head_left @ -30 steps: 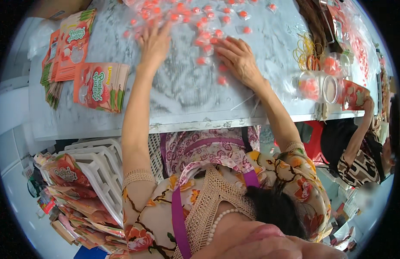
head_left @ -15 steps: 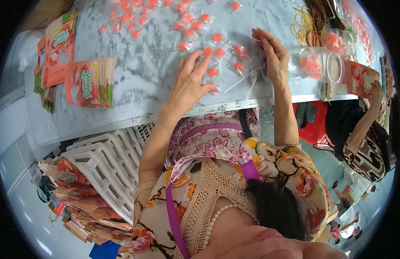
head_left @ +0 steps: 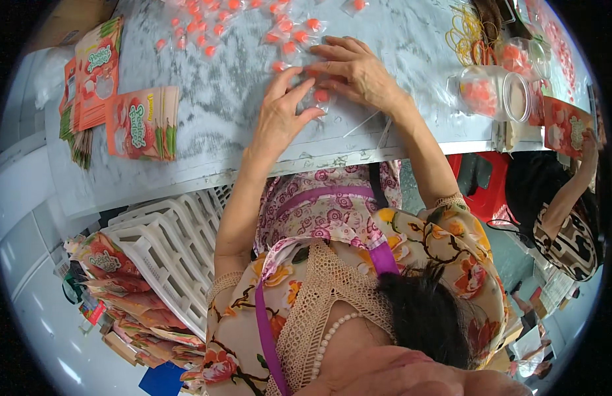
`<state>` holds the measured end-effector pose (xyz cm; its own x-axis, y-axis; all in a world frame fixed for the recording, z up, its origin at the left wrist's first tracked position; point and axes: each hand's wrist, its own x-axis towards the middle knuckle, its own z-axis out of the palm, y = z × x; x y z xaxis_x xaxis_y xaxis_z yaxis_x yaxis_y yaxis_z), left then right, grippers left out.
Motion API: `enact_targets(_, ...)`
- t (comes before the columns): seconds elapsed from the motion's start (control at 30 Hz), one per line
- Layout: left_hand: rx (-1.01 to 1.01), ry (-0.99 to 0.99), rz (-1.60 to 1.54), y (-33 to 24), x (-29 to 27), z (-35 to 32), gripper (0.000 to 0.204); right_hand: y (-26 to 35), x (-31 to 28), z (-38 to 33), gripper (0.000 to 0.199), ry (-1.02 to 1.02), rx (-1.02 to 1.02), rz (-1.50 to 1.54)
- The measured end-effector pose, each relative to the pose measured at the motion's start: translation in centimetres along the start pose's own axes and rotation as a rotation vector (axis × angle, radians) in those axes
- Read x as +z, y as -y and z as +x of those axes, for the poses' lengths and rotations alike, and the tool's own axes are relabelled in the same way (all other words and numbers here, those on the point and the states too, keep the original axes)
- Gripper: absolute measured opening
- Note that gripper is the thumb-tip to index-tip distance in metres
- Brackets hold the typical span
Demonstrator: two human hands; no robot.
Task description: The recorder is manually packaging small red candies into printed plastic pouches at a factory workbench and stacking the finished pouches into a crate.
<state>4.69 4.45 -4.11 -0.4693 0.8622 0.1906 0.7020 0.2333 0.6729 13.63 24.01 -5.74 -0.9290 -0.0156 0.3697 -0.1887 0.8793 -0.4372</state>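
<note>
Table (head_left: 213, 109), far right of me: yellow rubber bands (head_left: 462, 36), loose heap; orange-handled scissors (head_left: 481, 54) just beside. Far left corner: cardboard box (head_left: 71, 23), brown. Below, my left: white plastic crates (head_left: 162, 239), several. My right: red stool (head_left: 493, 188), plastic; co-worker's patterned sleeve (head_left: 565, 247).

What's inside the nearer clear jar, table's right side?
Clear jar: reddish pieces gathered at one end, visible through the wall. Anything deeper in the pile is covered.

Sweets (head_left: 235, 4) at the top edge are cut off, as is the upper-left box (head_left: 71, 23) (the palm of the right hand (head_left: 362, 79) is hidden).
</note>
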Motion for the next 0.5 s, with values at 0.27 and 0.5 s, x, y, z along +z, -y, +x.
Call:
enact_targets(0.27,0.126,0.006,0.076,0.9,-0.3,-0.6,0.039,-0.3,-2.1,-2.4,0.019,-0.028,0.099,0.060)
enact_targets(0.5,0.106,0.000,0.052,-1.4,0.6,-0.4,0.045,-2.0,-5.5,-6.4,0.018,-0.028,0.211,0.296)
